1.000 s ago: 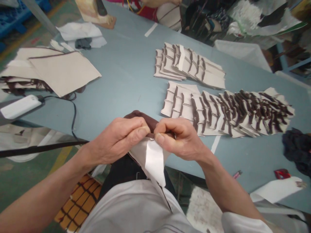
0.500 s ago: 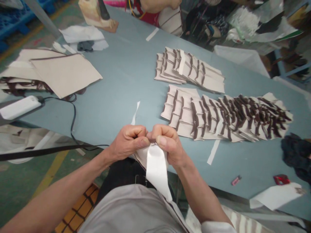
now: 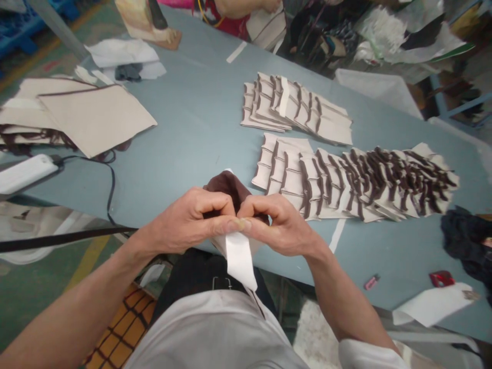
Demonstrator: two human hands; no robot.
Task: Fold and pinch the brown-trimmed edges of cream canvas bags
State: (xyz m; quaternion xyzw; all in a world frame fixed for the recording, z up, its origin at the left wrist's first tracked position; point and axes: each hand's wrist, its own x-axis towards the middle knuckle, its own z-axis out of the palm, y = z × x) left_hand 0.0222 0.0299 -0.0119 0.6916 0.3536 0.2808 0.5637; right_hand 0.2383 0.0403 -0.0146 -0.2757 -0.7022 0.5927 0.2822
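Observation:
My left hand (image 3: pixel 192 220) and my right hand (image 3: pixel 277 223) meet at the near edge of the blue-grey table (image 3: pixel 192 128), thumbs touching. Both are closed in a pinch on one beige fabric piece with dark brown trim (image 3: pixel 228 185). The brown part bulges up behind my fingers. A white strip (image 3: pixel 240 259) hangs down from the pinch toward my lap.
Two rows of overlapped beige pieces with brown trim (image 3: pixel 353 182) lie right of my hands, a second row (image 3: pixel 295 107) behind. Large beige panels (image 3: pixel 92 115) and a white device with black cable (image 3: pixel 25 171) sit left. A pink lighter (image 3: pixel 371 282) lies near the front edge.
The brown part of the piece has come up again behind my fingers. My hands have shifted slightly and my thumbs now press together over the white strip.

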